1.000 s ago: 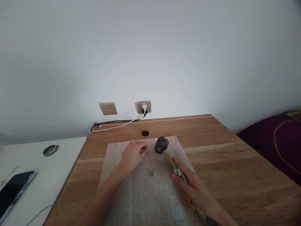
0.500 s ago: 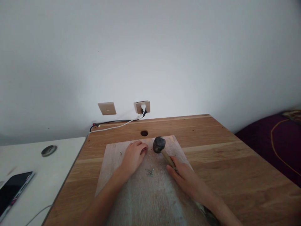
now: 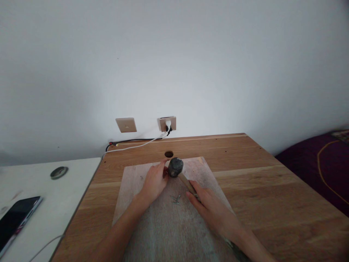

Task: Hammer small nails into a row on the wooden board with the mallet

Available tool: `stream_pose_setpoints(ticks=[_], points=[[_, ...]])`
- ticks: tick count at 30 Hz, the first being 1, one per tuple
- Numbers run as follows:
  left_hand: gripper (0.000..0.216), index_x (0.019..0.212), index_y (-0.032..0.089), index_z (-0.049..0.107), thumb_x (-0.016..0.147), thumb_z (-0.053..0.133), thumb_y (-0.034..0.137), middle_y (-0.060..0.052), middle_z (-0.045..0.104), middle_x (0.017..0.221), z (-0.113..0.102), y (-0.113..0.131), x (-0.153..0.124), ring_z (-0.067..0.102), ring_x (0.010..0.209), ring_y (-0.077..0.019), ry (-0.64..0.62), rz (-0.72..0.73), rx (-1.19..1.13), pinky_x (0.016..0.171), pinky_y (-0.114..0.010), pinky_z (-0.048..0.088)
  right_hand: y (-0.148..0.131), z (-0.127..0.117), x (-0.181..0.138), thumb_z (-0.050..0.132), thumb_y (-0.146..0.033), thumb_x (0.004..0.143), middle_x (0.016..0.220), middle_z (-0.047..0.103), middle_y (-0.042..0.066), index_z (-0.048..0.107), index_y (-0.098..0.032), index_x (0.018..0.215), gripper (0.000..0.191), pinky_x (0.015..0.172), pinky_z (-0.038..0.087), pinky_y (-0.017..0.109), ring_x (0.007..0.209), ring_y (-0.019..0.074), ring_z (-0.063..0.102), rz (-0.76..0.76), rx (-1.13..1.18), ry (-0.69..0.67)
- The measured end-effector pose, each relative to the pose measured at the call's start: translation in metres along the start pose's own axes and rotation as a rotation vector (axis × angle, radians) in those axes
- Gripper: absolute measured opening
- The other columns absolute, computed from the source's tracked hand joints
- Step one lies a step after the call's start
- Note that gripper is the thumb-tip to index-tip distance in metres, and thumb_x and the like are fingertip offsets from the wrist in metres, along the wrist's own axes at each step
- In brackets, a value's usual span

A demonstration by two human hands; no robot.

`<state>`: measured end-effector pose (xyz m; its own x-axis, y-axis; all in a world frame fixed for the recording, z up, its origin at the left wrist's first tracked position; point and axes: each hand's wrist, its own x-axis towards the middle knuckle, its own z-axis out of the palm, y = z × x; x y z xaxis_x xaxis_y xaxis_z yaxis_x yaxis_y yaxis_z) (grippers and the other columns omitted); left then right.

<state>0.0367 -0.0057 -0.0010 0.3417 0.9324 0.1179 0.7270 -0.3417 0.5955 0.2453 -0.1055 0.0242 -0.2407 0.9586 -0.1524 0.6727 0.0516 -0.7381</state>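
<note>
My right hand (image 3: 205,202) is wrapped round the wooden handle of a mallet (image 3: 176,167) with a rounded black head. That head sits right beside the fingertips of my left hand (image 3: 155,180) and partly covers them. The left fingers are bent together near the far edge of a worn wooden board (image 3: 147,233); whatever they pinch is hidden. On the board, between my two hands, lies a small pile of several thin metal nails (image 3: 176,199).
Beneath the board is a wooden tabletop (image 3: 261,193) with a round cable hole (image 3: 169,154). White and black cables (image 3: 136,147) run along its back to a wall socket (image 3: 168,123). On a white table (image 3: 73,189) at left lie a phone (image 3: 19,214) and a round dark-rimmed object (image 3: 59,173).
The mallet has moved left with my right hand, its head now against or just in front of my left fingertips. My left hand stays in about the same place on the board.
</note>
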Motion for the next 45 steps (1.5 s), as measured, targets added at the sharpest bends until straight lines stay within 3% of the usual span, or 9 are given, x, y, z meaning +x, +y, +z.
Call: stream_pose_setpoints(ticks=[9,15,19,22,26,30,33,39,45], points=[[0.045,0.131,0.016,0.058,0.086,0.063,0.012,-0.016,0.066,0.128,-0.012,0.020,-0.018,0.064,0.116,-0.0301,-0.018,0.045,0.166,0.099,-0.045,0.052,0.012,-0.007,-0.007,0.039,-0.047,0.105,0.099,0.076,0.010,0.062,-0.018,0.132,0.046,0.084,0.053,0.040,0.097,0.0288,0.072,0.022,0.021,0.059],[0.025,0.102,0.018,0.070,0.079,0.069,0.010,-0.012,0.075,0.101,0.006,0.052,-0.042,0.071,0.099,-0.0336,-0.235,0.209,0.281,0.091,-0.050,0.056,0.027,-0.017,-0.017,0.043,-0.052,0.099,0.112,0.076,0.015,0.064,-0.016,0.134,0.054,0.094,0.052,0.045,0.109,0.0336,0.070,0.118,0.021,0.182],[0.022,0.097,0.017,0.071,0.079,0.067,0.005,-0.012,0.075,0.094,0.015,0.060,-0.039,0.072,0.091,-0.0324,-0.270,0.264,0.308,0.086,-0.047,0.057,0.032,-0.020,-0.027,0.048,-0.058,0.096,0.102,0.077,0.013,0.067,-0.018,0.134,0.058,0.085,0.057,0.043,0.104,0.0347,0.072,0.188,0.037,0.212],[0.014,0.087,0.019,0.070,0.084,0.064,0.006,-0.009,0.074,0.093,0.007,0.055,-0.026,0.071,0.091,-0.0282,-0.234,0.277,0.287,0.086,-0.042,0.055,0.036,-0.021,-0.033,0.053,-0.058,0.095,0.102,0.078,0.013,0.068,-0.019,0.134,0.057,0.078,0.058,0.040,0.101,0.0344,0.073,0.195,0.065,0.242],[0.017,0.096,0.020,0.070,0.091,0.060,0.008,-0.006,0.072,0.100,-0.004,0.038,0.000,0.069,0.095,-0.0217,-0.121,0.244,0.239,0.085,-0.033,0.053,0.037,-0.023,-0.037,0.050,-0.060,0.097,0.082,0.076,0.008,0.063,-0.019,0.141,0.061,0.063,0.056,0.035,0.079,0.0299,0.074,0.235,0.113,0.232],[0.016,0.098,0.018,0.072,0.092,0.063,0.007,-0.008,0.074,0.102,0.000,0.023,0.015,0.069,0.097,-0.0246,-0.046,0.209,0.241,0.088,-0.037,0.052,0.033,-0.024,-0.037,0.046,-0.063,0.098,0.055,0.063,0.000,0.060,-0.016,0.144,0.066,0.047,0.047,0.030,0.048,0.0220,0.063,0.273,0.184,0.164],[0.016,0.095,0.019,0.074,0.091,0.065,0.007,-0.009,0.075,0.100,0.007,0.020,0.016,0.069,0.099,-0.0269,-0.032,0.217,0.244,0.091,-0.041,0.051,0.033,-0.023,-0.036,0.043,-0.063,0.098,0.049,0.057,-0.002,0.055,-0.013,0.147,0.070,0.042,0.042,0.029,0.040,0.0205,0.056,0.280,0.210,0.127],[0.017,0.090,0.019,0.075,0.088,0.067,0.005,-0.007,0.074,0.092,0.008,0.020,0.013,0.069,0.093,-0.0247,-0.026,0.215,0.228,0.087,-0.038,0.050,0.038,-0.019,-0.036,0.045,-0.067,0.097,0.059,0.064,0.001,0.053,-0.017,0.151,0.074,0.045,0.046,0.031,0.045,0.0213,0.061,0.307,0.202,0.117],[0.018,0.091,0.022,0.076,0.088,0.068,0.006,-0.006,0.077,0.099,0.011,0.019,0.011,0.067,0.106,-0.0278,-0.016,0.216,0.189,0.095,-0.044,0.046,0.033,-0.019,-0.035,0.041,-0.064,0.097,0.077,0.071,0.008,0.051,-0.012,0.151,0.076,0.038,0.042,0.029,0.043,0.0183,0.058,0.318,0.217,0.094]])
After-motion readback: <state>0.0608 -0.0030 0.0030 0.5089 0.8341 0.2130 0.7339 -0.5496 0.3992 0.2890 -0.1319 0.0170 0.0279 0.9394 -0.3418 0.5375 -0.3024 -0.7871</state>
